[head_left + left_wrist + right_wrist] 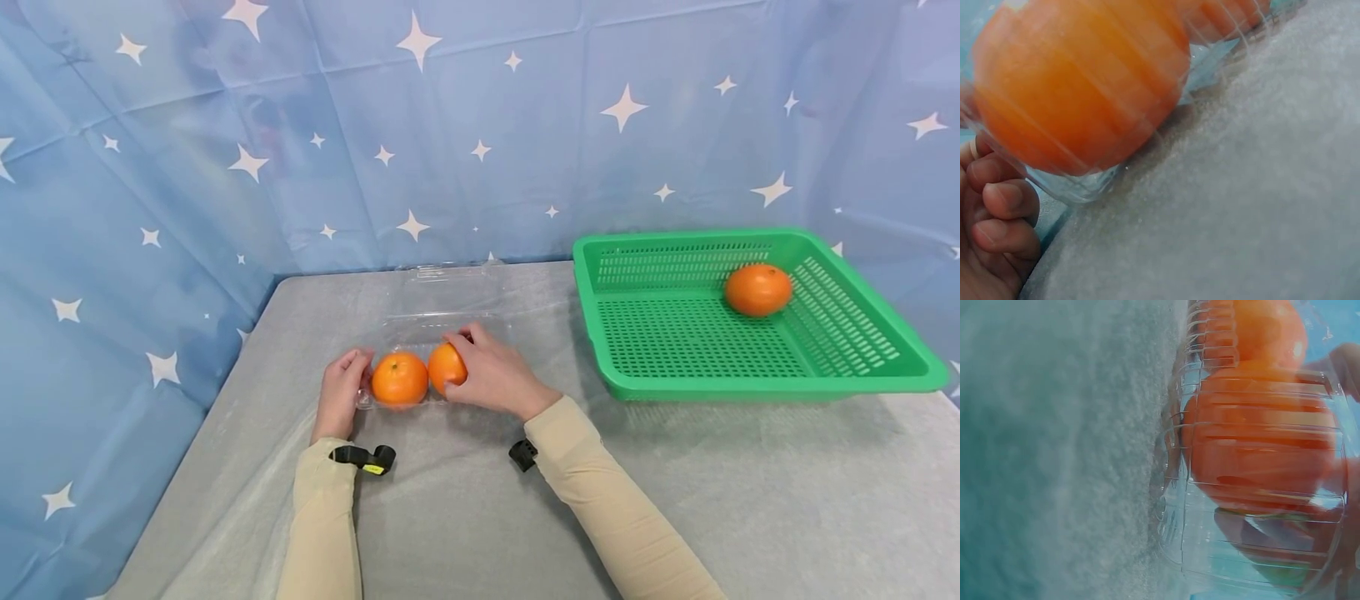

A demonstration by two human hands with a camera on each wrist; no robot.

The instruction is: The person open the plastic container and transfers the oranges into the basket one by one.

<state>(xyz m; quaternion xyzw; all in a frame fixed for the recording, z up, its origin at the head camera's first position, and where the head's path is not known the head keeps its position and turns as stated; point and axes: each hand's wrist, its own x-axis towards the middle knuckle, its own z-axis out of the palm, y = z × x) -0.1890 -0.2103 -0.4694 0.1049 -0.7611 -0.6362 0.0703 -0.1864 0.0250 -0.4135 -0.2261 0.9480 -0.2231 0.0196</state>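
Observation:
A clear plastic clamshell box (448,293) lies on the table, its lid folded back toward the curtain. Inside its near half, one orange (400,380) sits on the left. Beside it, my right hand (497,377) holds a second orange (446,369), thumb on the near side and fingers over the far side. In the right wrist view this orange (1260,444) shows through the ribbed wall. My left hand (342,390) grips the box's left edge, and its curled fingers (1007,197) lie against the outer wall in the left wrist view.
A green slotted basket (772,385) stands at the right, with one orange (757,290) in its far right part. A grey cloth (465,517) covers the table. Behind hangs a blue curtain (525,108) with white stars.

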